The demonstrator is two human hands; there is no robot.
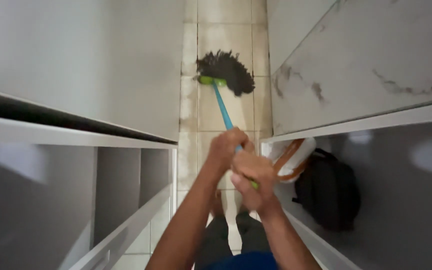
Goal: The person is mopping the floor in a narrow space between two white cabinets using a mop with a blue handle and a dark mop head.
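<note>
Along the left side stands a white shelf unit (pixel 76 135), its compartments bare and its edge hemming in a narrow strip of tiled floor (pixel 226 30). Down that strip runs the mop (pixel 224 70): its dark stringy head rests on the tiles well ahead of the person's feet, clipped in a green holder, and its blue handle (pixel 222 107) slants back toward the body so the head can lie flat in the tight aisle. The left hand (pixel 224 147) is clenched around the handle higher up, steering it. The right hand (pixel 251 177) is wrapped around the green end grip just behind, touching the left, supplying the push. To the right, a marbled white table (pixel 366 65) overhangs a lower shelf where a black backpack (pixel 328 192) sits beside a white, orange-trimmed bag (pixel 293 160), both off the floor.
</note>
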